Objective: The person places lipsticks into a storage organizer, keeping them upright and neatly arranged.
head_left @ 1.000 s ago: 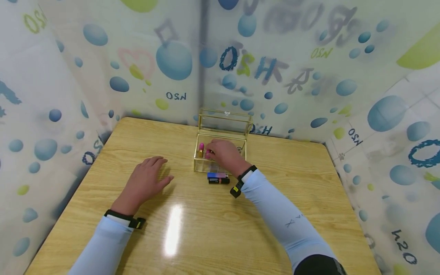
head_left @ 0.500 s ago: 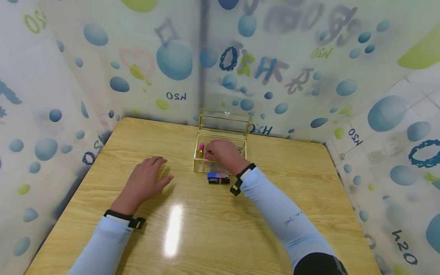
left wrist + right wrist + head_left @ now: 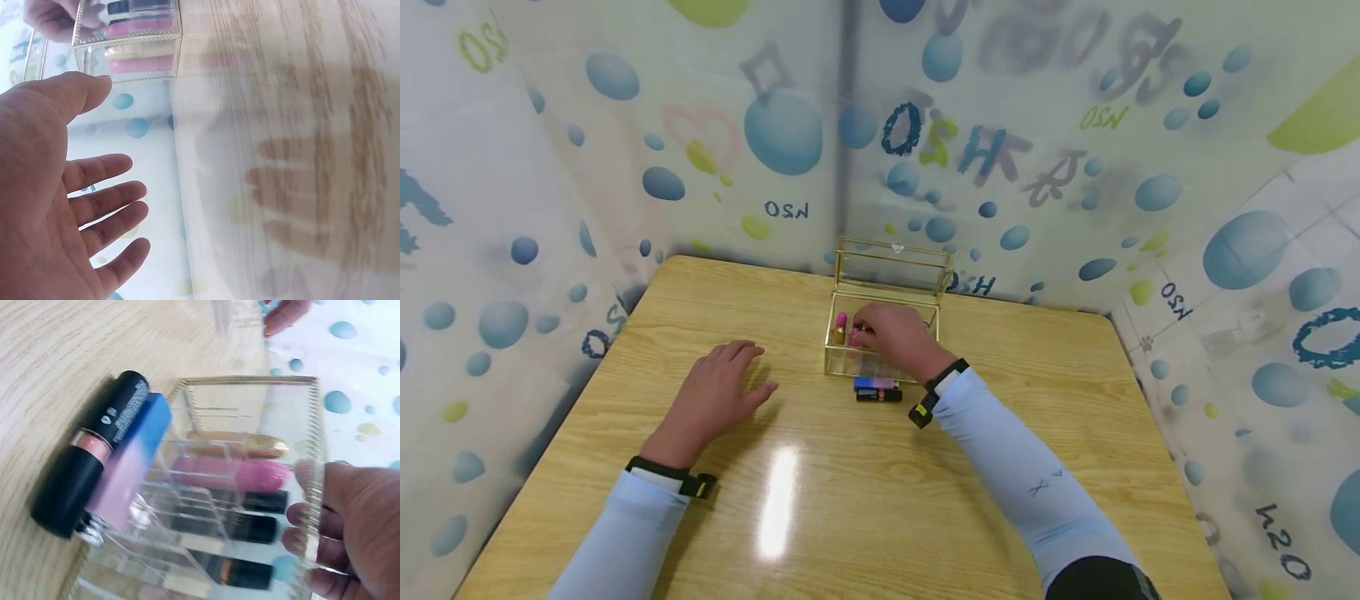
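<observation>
In the head view, my right hand (image 3: 898, 333) reaches into a clear glass box (image 3: 841, 361) with gold edges. Its fingers curl at the top of a pink lipstick tube (image 3: 244, 474), which they seem to pinch; the glass and fingers partly hide the contact. A gold tube (image 3: 237, 444) stands beside the pink one, and several black-capped tubes (image 3: 256, 528) fill other slots of a clear divider. My left hand (image 3: 715, 396) hovers over the table to the left, fingers spread and relaxed, holding nothing.
In front of the box lie a black lipstick (image 3: 878, 396) and a blue-to-purple tube (image 3: 875, 382), side by side. The box's glass lid (image 3: 891, 267) stands raised at the back. A patterned curtain (image 3: 700, 167) hangs behind the wooden table (image 3: 1000, 467).
My right wrist and forearm have shifted slightly to the right, with the fingers still at the pink lipstick tube. The left hand stays put.
</observation>
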The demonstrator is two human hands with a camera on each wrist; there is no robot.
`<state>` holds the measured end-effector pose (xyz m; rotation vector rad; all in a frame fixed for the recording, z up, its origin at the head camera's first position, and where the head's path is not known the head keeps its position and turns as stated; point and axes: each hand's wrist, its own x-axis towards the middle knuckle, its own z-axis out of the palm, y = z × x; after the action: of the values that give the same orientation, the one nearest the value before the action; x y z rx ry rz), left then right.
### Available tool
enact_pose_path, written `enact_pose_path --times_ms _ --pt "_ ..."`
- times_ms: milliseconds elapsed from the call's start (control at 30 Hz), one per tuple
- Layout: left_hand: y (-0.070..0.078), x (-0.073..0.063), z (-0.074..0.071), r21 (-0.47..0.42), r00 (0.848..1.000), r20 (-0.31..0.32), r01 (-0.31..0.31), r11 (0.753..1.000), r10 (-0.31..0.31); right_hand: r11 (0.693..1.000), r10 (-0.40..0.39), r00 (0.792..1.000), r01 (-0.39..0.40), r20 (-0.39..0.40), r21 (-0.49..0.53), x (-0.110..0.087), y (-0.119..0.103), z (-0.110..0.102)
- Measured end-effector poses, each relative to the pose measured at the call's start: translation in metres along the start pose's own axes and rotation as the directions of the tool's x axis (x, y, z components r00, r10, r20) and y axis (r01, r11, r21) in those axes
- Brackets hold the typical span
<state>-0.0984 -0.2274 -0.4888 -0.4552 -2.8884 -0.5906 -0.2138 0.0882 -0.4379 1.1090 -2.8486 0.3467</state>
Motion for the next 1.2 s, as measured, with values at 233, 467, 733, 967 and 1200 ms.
enact_pose_path --times_ms 233,467,733,967,1200 --pt "0.001 0.003 0.000 -0.010 1.000 0.003 -0.004 1.000 0.004 0.999 -0.020 0.990 0.016 -0.142 -0.032 -0.047 -0.001 -0.034" --pt "0.001 0.004 -0.001 -0.011 1.000 0.008 -0.005 1.000 0.005 0.991 0.130 0.960 -0.125 -0.248 0.038 -0.121 0.032 -0.045" --pt "0.004 0.002 -0.004 -0.014 1.000 0.006 -0.016 1.000 0.016 0.940 0.341 0.930 -0.338 -0.141 0.042 -0.187 0.068 -0.018" --pt "0.004 0.002 -0.002 -0.009 1.000 0.004 -0.016 1.000 0.016 0.922 0.388 0.918 -0.388 -0.087 0.023 -0.220 0.073 0.012" --pt "0.004 0.001 -0.003 -0.021 1.000 0.005 -0.010 1.000 0.010 0.918 0.397 0.915 -0.397 -0.070 0.012 -0.228 0.074 0.025"
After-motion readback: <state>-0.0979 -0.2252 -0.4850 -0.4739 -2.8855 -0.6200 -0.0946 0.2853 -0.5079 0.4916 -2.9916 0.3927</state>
